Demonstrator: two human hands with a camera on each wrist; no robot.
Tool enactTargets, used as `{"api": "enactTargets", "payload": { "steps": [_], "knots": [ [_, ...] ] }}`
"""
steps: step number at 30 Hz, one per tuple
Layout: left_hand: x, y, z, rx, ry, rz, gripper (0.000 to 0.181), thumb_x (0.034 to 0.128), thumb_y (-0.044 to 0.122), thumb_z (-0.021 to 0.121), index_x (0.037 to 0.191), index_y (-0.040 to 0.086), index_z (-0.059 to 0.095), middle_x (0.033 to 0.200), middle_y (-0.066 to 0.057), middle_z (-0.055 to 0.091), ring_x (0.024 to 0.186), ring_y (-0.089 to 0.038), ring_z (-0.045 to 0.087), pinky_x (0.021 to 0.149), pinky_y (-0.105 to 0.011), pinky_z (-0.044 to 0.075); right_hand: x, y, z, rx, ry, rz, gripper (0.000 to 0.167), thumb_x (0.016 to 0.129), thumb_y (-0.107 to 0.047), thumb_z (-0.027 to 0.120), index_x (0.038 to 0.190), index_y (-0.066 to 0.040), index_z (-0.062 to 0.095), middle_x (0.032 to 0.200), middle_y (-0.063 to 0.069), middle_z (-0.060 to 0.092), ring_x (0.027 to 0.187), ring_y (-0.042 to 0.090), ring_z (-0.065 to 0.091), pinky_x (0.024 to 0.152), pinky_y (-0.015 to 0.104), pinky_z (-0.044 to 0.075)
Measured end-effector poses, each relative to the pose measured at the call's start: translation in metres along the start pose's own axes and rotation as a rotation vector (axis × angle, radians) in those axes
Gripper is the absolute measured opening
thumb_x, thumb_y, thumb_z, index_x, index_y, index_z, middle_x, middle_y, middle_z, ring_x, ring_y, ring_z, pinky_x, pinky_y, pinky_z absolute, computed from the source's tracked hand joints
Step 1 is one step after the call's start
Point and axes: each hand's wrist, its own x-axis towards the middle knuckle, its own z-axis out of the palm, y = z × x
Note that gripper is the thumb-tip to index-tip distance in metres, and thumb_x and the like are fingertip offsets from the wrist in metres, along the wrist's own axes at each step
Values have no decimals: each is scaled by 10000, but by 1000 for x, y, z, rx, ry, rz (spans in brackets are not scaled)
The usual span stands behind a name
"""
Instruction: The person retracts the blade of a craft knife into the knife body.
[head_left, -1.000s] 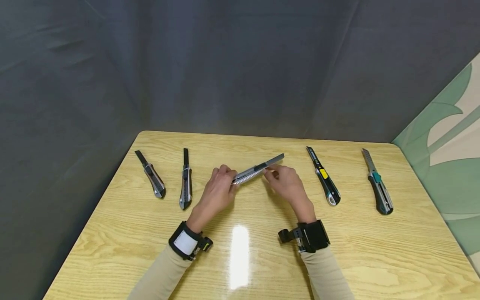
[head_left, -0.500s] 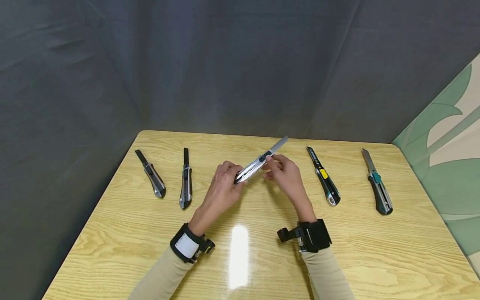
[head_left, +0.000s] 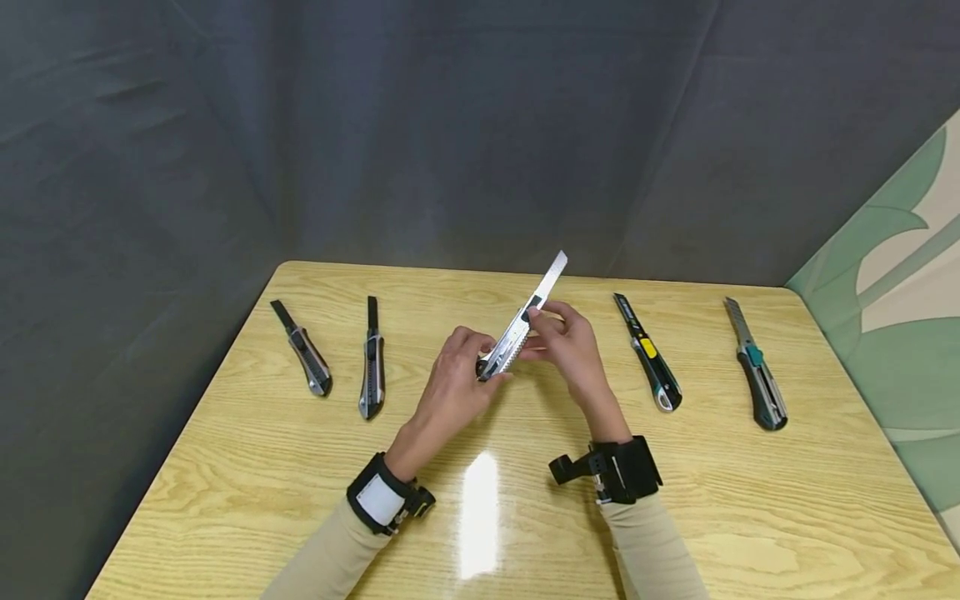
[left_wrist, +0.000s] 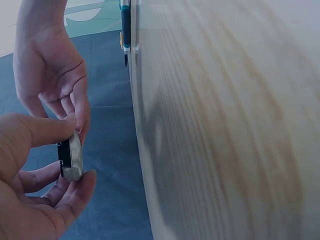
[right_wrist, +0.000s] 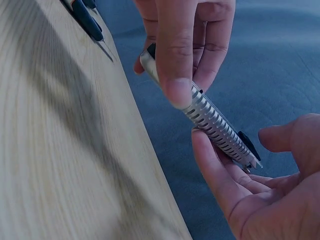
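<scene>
A silver utility knife [head_left: 512, 340] with a ridged handle edge, a black slider and its blade extended is held above the table, blade pointing up and away. My left hand [head_left: 455, 375] pinches the handle's rear end between thumb and fingers, as the left wrist view also shows, where the knife's butt [left_wrist: 73, 155] faces the camera. My right hand [head_left: 567, 346] holds the front part, thumb at the slider and fingers behind. From the right wrist, the slotted handle [right_wrist: 217, 125] lies over my right fingers; the thumb [right_wrist: 277, 137] is close to the slider, contact unclear there.
Two grey-black utility knives, one far left [head_left: 310, 360] and one nearer [head_left: 372, 375], lie on the wooden table [head_left: 247, 500]. To the right lie a black-and-yellow cutter [head_left: 656, 367] and a teal-slider cutter [head_left: 761, 379]. A dark curtain [head_left: 480, 142] hangs behind.
The held knife has swung from nearly level to steeply upward, its blade face turning into view. My left hand has shifted slightly right; my right thumb has come onto the slider.
</scene>
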Motion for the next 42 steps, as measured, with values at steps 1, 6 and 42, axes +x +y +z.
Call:
{"api": "enactTargets", "payload": {
  "steps": [1,6,42],
  "knots": [
    [0,0,0,-11,4,-10,450,750,249,820,1114,87,613,1056,-67,559,870,-129,512,699,-253,478,0,-1,1,-5,1,-9,460,956,-288,578,1327,-40,469,1142,241,643,855,319,696,744,444,589],
    [0,0,1,-82,3,-54,489,726,213,837,1151,115,615,1062,-66,598,913,-163,541,719,-291,467,0,-4,5,-27,2,-63,425,959,-289,571,1306,-51,510,1107,224,664,870,328,695,758,490,574],
    [3,-12,-5,-507,-121,-122,401,818,296,757,1179,183,624,1011,11,660,880,-132,649,748,-280,580,-2,-22,6,-55,-1,-99,352,905,-268,655,1208,-91,632,1091,131,683,917,252,694,776,452,588]
  ]
}}
